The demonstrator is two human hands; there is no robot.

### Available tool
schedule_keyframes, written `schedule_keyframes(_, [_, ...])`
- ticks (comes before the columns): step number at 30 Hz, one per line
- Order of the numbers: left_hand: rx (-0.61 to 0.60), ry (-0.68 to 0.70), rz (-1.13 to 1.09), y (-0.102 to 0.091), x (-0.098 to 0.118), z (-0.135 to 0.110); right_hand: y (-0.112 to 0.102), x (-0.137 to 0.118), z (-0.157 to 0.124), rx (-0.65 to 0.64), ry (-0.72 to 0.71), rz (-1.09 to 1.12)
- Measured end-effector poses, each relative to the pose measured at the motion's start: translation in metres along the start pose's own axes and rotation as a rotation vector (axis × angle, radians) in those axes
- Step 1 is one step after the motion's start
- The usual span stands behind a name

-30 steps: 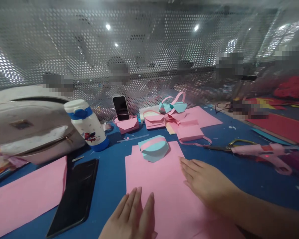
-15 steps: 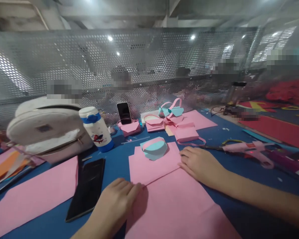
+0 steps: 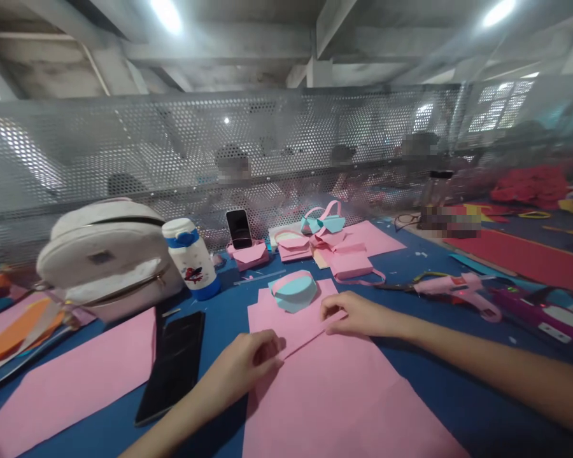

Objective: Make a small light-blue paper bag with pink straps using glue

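Observation:
A large pink paper sheet (image 3: 334,394) lies on the blue table in front of me, its far edge lifted off another pink sheet (image 3: 286,318) below. My left hand (image 3: 248,362) pinches the left end of that lifted edge with curled fingers. My right hand (image 3: 353,315) pinches the right end of the same edge. A small blue and pink paper bag (image 3: 293,291) rests on the far pink sheet, just beyond my hands.
A black phone (image 3: 172,366) and another pink sheet (image 3: 71,381) lie left. A white bag (image 3: 107,254) and a white-blue bottle (image 3: 191,257) stand behind. Paper bags (image 3: 334,245), a propped phone (image 3: 239,228), scissors and a glue gun (image 3: 453,287) lie beyond, before a perforated metal screen (image 3: 172,152).
Both hands went from lying flat on the pink sheet to gripping its far edge and lifting it toward me. The view has tilted upward.

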State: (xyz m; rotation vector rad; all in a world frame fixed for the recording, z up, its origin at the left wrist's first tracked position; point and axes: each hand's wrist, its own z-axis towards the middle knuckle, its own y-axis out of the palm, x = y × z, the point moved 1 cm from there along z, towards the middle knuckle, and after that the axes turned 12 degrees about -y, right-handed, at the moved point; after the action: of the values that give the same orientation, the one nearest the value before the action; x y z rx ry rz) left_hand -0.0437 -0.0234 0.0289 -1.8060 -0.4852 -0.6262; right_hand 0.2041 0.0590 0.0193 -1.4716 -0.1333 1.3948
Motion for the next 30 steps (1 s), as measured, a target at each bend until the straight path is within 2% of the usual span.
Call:
schedule_keyframes(4, [-0.124,-0.021,-0.174,0.003,0.004,0.002,-0.011,-0.004,0.009,0.094,-0.042,0.106])
schedule_keyframes(9, [-0.237,-0.073,-0.326,0.016,0.000,0.003,-0.019,0.001,0.014,0.231,-0.032,0.164])
schedule_keyframes(15, [-0.187,-0.122,-0.466,0.031,-0.012,-0.004,-0.018,0.012,0.007,0.259,-0.006,0.242])
schedule_keyframes(21, [-0.131,-0.214,-0.683,0.043,-0.013,-0.017,-0.018,0.008,0.004,0.314,-0.038,0.260])
schedule_keyframes(24, [-0.110,-0.173,-0.674,0.043,-0.011,-0.024,-0.019,0.008,0.005,0.333,-0.051,0.241])
schedule_keyframes(27, [-0.056,-0.100,-0.530,0.038,-0.008,-0.028,-0.017,0.011,0.004,0.326,-0.058,0.209])
schedule_keyframes(30, [0.144,0.021,-0.208,0.031,-0.004,-0.028,-0.011,0.014,0.001,0.291,-0.060,0.148])
